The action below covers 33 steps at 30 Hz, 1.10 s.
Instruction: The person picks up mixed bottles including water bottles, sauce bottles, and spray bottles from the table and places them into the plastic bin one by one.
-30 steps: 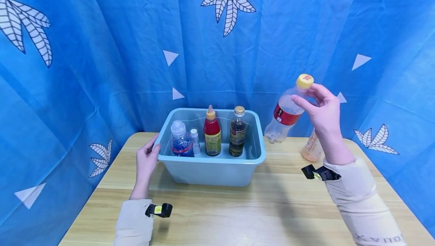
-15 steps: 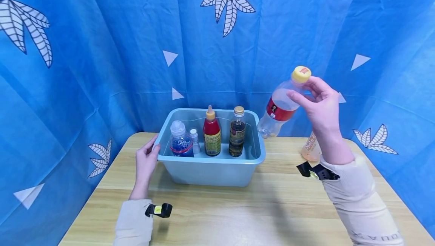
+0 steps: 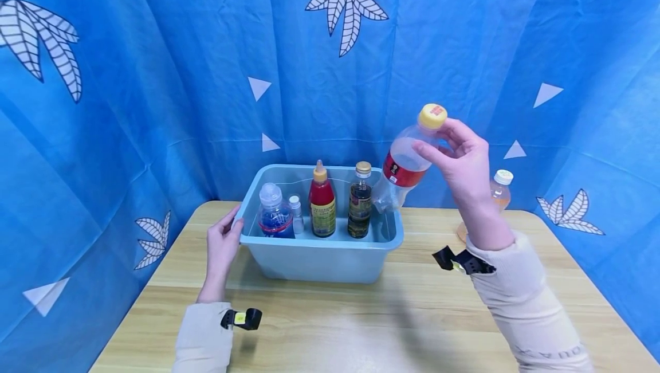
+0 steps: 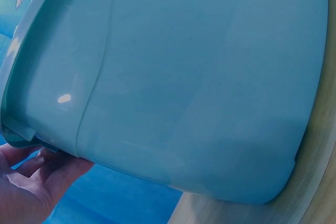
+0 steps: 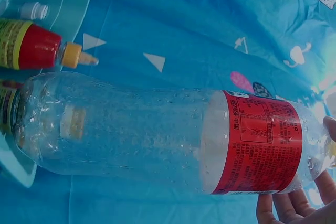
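My right hand grips a clear plastic soda bottle by its neck, just under the yellow cap. The bottle has a red label and tilts, its base overlapping the right end of the blue plastic tub in the head view. Up close in the right wrist view, the soda bottle looks empty. At the tub's left end, my left hand holds the rim; the left wrist view has its fingers curled beneath the rim's edge. Inside the tub stand a red sauce bottle and a dark glass bottle.
Also in the tub are a blue-labelled bottle and a small white-capped bottle. Behind my right forearm, a white-capped bottle with an orange label stands on the wooden table. A blue curtain hangs behind the table.
My right hand has carried the soda bottle leftward, from beside the tub to over its right end. More of the white-capped bottle behind the arm shows. My left hand has stayed on the rim.
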Available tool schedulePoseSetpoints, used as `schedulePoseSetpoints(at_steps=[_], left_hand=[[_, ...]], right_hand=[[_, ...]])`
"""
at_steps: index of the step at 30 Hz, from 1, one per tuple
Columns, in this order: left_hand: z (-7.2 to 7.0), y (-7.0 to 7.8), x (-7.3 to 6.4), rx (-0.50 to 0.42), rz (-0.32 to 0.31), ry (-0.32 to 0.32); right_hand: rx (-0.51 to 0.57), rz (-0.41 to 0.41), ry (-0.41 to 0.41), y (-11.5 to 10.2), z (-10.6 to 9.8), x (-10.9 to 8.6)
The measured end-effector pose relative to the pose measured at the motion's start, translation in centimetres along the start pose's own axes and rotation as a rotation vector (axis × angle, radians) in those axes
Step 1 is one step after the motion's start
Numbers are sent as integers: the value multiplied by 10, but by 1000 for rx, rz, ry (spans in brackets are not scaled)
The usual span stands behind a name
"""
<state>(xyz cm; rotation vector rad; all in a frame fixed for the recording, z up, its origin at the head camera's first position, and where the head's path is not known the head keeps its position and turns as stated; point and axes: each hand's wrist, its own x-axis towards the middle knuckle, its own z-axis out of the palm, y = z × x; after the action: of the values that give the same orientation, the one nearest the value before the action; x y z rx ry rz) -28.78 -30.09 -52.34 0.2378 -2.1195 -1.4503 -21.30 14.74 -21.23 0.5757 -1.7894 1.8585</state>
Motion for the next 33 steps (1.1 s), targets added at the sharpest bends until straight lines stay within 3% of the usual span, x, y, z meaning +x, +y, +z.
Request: schedulePoseSetpoints(at_steps=[12, 14, 16, 21, 23, 26, 28, 33], left_hand=[[0, 0, 0, -3, 2, -20], [-2, 5, -1, 4, -5, -33], [-5, 26, -8, -22, -28, -45], [-18, 106, -35, -99, -73, -92], [-19, 112, -36, -88, -76, -90], [-17, 100, -33, -89, -97, -86], [-18, 106, -35, -85, -101, -89], [-25, 165, -54, -70, -121, -100]], right_hand=[[12, 27, -61, 13, 21, -6], [9, 33, -70, 15, 25, -8], [10, 41, -80, 18, 28, -9], [5, 67, -106, 24, 36, -14], [12, 73, -111, 27, 40, -16], [21, 76, -114, 31, 46, -18], [33, 82, -118, 33, 49, -20], [50, 103, -132, 38, 58, -23]])
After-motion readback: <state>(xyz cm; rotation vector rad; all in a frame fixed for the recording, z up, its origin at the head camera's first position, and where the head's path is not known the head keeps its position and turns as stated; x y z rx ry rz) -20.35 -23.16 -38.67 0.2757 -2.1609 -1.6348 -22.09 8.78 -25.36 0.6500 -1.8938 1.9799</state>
